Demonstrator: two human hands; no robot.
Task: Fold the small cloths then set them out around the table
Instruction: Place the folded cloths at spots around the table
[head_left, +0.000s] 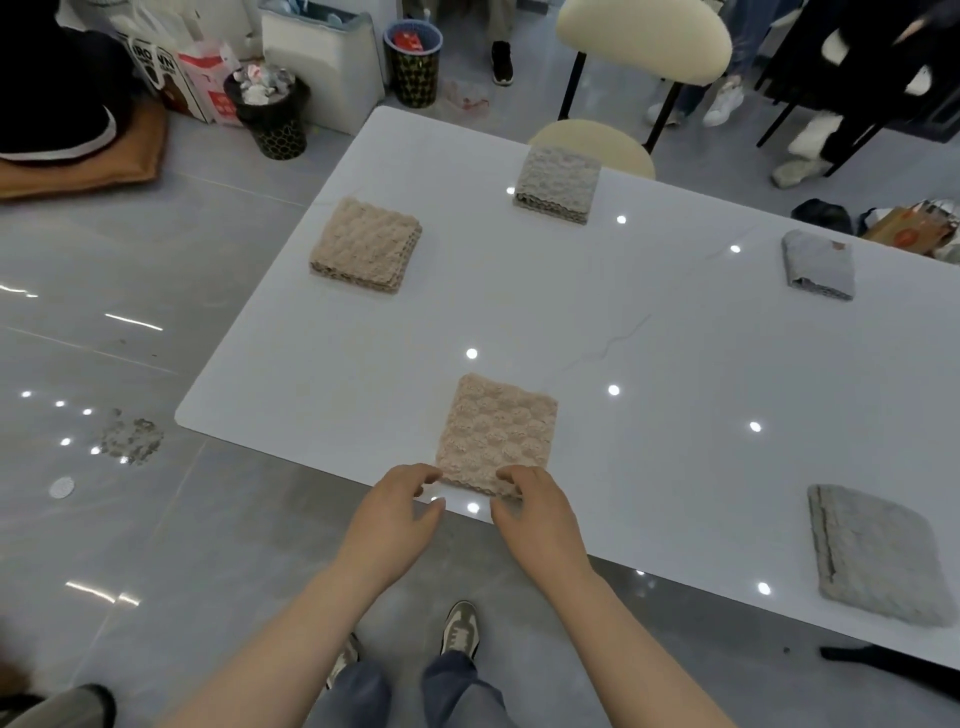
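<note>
In the head view, a white table (649, 364) carries 5 folded cloths, each well apart from the others. The near beige cloth (496, 434) lies flat at the table's near edge, directly in front of the person, its near side almost at the rim. The left hand (400, 514) is at that cloth's near left corner with its fingers loosely curved and thumb and forefinger set apart; the forefinger tip is at the corner, and the hand holds nothing. The right hand (537, 519) is at the near right corner, fingers curled down over the cloth's edge and the thumb tucked just beneath, so it pinches that corner. The far beige cloth (366, 244) sits near the table's far left edge. The far grey cloth (558, 184) lies at the far edge, just in front of a cream chair (644, 44). A small grey cloth (818, 265) rests far on the right, and a large grey cloth (878, 556) lies near on the right beside the near edge. On the grey floor (104, 364) at the far left stand 2 dark bins (272, 117), one of them full of rubbish.
</note>
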